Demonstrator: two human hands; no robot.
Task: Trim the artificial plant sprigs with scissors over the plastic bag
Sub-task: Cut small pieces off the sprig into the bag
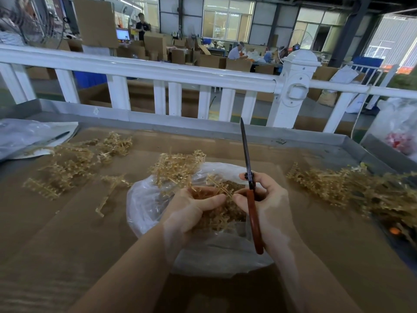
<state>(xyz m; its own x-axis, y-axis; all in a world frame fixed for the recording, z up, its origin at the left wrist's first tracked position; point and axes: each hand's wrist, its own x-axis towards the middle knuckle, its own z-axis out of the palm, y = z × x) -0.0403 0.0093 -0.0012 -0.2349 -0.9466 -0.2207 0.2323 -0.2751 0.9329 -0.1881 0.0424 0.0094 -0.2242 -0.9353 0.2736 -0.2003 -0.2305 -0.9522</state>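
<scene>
Hands over a plastic bag on the desk; left hand pinches a sprig; right hand grips closed scissors, blades up; cuttings fill the bag; untrimmed-looking piles wait either side, so probably midway.

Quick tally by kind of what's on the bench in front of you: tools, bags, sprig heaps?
Scissors: 1
Marker pen: 1
Plastic bags: 2
Loose sprig heaps: 3
Total: 7
</scene>
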